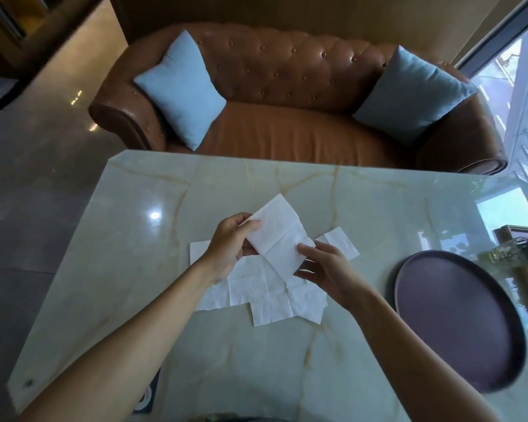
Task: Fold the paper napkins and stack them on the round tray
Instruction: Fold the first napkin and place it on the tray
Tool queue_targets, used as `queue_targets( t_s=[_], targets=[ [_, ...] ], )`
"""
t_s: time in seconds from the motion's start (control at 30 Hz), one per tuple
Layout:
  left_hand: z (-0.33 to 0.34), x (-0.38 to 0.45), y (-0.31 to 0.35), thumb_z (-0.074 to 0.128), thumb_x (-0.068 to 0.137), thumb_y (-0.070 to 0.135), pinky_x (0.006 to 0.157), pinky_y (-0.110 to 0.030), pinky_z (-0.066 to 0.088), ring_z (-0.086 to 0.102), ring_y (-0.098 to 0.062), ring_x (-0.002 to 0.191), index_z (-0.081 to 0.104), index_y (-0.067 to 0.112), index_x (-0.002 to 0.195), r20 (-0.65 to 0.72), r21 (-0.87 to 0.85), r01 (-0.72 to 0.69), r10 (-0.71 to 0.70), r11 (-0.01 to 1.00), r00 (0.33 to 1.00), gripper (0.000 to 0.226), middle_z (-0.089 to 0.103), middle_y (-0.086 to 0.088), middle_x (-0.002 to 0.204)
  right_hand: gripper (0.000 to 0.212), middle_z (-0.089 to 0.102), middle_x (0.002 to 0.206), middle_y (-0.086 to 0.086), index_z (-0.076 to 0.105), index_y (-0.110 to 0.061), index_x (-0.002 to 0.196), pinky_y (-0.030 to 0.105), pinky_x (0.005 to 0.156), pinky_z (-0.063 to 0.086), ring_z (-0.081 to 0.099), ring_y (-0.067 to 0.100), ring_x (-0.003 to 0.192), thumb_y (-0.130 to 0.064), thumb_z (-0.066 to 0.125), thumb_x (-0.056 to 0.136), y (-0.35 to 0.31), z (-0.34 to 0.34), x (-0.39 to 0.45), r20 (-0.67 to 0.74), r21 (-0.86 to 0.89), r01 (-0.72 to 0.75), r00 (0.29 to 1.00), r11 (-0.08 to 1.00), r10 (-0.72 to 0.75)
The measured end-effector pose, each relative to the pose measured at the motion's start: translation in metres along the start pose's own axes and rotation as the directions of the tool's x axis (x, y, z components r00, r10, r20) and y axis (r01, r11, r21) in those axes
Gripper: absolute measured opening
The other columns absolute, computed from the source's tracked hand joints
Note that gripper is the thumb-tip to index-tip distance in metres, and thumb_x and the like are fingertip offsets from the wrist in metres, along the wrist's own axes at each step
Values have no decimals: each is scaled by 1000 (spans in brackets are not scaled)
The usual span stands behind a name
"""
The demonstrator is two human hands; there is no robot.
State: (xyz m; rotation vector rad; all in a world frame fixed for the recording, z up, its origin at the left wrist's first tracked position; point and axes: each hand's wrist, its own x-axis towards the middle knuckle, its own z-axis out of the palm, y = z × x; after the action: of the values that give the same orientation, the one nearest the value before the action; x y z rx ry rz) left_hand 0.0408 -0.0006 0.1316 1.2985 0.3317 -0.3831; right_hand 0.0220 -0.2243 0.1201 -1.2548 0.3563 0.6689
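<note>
I hold one white paper napkin (279, 236) in the air above the table, folded into a long strip and tilted. My left hand (230, 245) pinches its upper left edge. My right hand (323, 271) grips its lower right end. Under my hands several flat white napkins (267, 295) lie overlapping on the marble table (195, 345). The round dark purple tray (457, 318) rests on the table to the right, with nothing on it.
A brown leather sofa (287, 129) with two light blue cushions stands just beyond the table's far edge. A framed object and a glass item (518, 254) sit at the right edge behind the tray. A window is at far right.
</note>
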Motion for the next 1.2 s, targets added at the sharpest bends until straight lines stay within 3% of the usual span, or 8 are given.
queue_targets(
  t_s=[0.17,0.3,0.43,0.57,0.7,0.77,0.93,1.2],
  targets=[
    [-3,1,-19,63,89,6,77,-41,63,69,-23,87,63,6,95,-15,153,20,-18,988,1000,6,71,-6,91,18,76,96,12,71,2,110,32,72,60,75,25,81,-8,63,96,-3,10,-5,-149,-122,43,987,992,-61],
    [6,-3,-30,57,91,7,83,-44,63,72,-25,101,67,14,109,-41,258,5,6,966,999,22,73,-6,106,29,72,100,22,66,4,115,44,81,62,73,34,83,-19,63,99,-12,17,-10,-124,-185,76,987,980,-100],
    [13,-6,-34,43,104,9,85,-44,62,73,-30,101,67,11,120,66,65,118,-122,991,990,30,75,-12,112,29,76,105,18,70,-5,112,39,87,60,76,31,94,-31,63,99,-24,21,-22,43,-337,143,990,931,-136],
    [16,-8,-38,40,108,36,100,-53,53,67,-47,112,60,4,128,189,-258,303,-260,917,947,43,70,-25,123,17,70,90,10,67,-5,97,35,73,57,68,21,81,-22,69,93,-19,13,-12,-263,-488,171,906,856,-331],
    [18,-7,-45,43,105,45,107,-50,49,63,-40,122,61,7,133,249,-222,268,-211,938,945,50,68,-22,129,33,65,87,7,62,-5,91,38,76,59,70,21,84,-37,71,92,-4,9,-5,-320,-415,-32,940,909,-114],
    [20,-6,-48,48,106,31,105,-46,51,64,-32,121,63,11,130,211,-127,183,-153,975,965,35,70,-15,127,32,75,99,14,71,-2,102,41,83,61,74,22,88,-34,70,94,2,11,-4,-267,-277,-75,964,958,-2],
    [17,-12,-47,54,103,25,86,-31,52,69,-16,102,70,18,116,182,89,112,-127,990,975,22,75,-2,108,13,75,101,24,67,-4,95,49,94,59,76,34,95,-17,68,95,1,12,3,-278,-181,20,958,983,-71],
    [-4,6,-21,75,89,38,68,-26,54,67,-12,82,69,14,113,183,302,24,-82,953,980,34,75,-1,96,7,72,77,1,71,-11,90,39,76,53,65,16,72,-18,72,90,-21,16,8,-44,-705,105,980,702,-192]
  ],
)
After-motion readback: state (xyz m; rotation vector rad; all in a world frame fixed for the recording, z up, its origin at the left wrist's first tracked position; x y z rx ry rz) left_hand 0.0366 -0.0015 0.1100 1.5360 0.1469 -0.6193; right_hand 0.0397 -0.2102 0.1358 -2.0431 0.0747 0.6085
